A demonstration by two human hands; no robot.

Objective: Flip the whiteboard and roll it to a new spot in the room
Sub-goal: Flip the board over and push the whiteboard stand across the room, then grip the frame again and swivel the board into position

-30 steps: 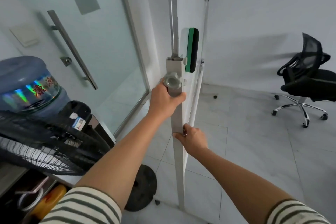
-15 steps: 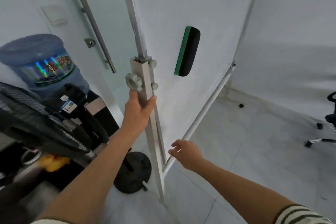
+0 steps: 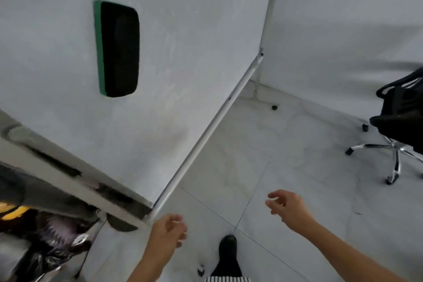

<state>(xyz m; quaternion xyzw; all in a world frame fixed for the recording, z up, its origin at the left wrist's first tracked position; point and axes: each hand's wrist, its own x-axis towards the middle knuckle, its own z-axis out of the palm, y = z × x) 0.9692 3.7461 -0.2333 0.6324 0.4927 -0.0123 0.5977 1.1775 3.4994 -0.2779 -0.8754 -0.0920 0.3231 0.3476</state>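
The whiteboard [image 3: 183, 41] fills the upper left of the head view, tilted, its white face toward me. A black eraser with a green edge [image 3: 117, 49] sticks to that face. The board's silver frame edge [image 3: 206, 137] runs diagonally down to a corner near my left hand. My left hand [image 3: 168, 231] hovers just below that corner, fingers loosely curled, holding nothing. My right hand [image 3: 289, 207] is out over the floor to the right, fingers apart and empty, clear of the board.
A black office chair [image 3: 400, 121] on a chrome wheeled base stands at the right. A small dark caster [image 3: 274, 107] sits near the far wall. Dark clutter and a yellow object [image 3: 9, 207] lie at lower left. My shoe [image 3: 227, 244] is on the grey tiled floor.
My left hand has let go of the stand's post. My right hand has moved right, away from the frame. The board has swung so its face now fills the view.
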